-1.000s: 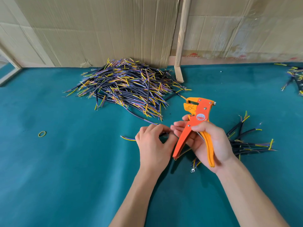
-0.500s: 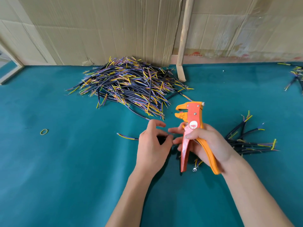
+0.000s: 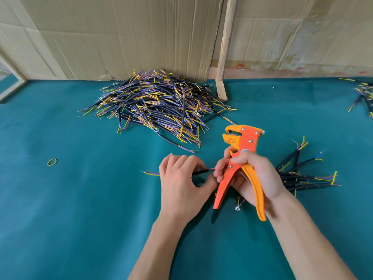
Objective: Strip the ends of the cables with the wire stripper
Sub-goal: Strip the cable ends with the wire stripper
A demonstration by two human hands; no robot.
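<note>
Head view: we saw the right hand [image 3: 254, 176] wrapped round the handles of the orange wire stripper [image 3: 240, 164], fingers curled over the upper part of the grips, the tool upright with its jaws pointing up and to the left, slightly parted and with nothing between them. The lower handle ends stuck out below the palm toward the near side. The left hand [image 3: 182, 185] sat just left of the tool, fingers bent, pinching a single black cable [image 3: 201, 171] that ran across between the two hands; its right end met the fingertips [image 3: 219, 170] of the right hand, and its left end, with yellow and purple cores showing, poked out past the left hand over the teal tabletop [image 3: 80, 199]. We could not tell whether that right end was already bare.

Far and left of the hands lay a large pile of cables [image 3: 159, 106], close against the cardboard wall [image 3: 121, 37]. A smaller bundle of cables [image 3: 302, 174] lay to the right, partly behind the right hand. More cables [image 3: 363, 96] showed at the far right edge. A wooden stick [image 3: 224, 49] leaned against the cardboard, and a yellow rubber band [image 3: 52, 162] lay well to the left.
</note>
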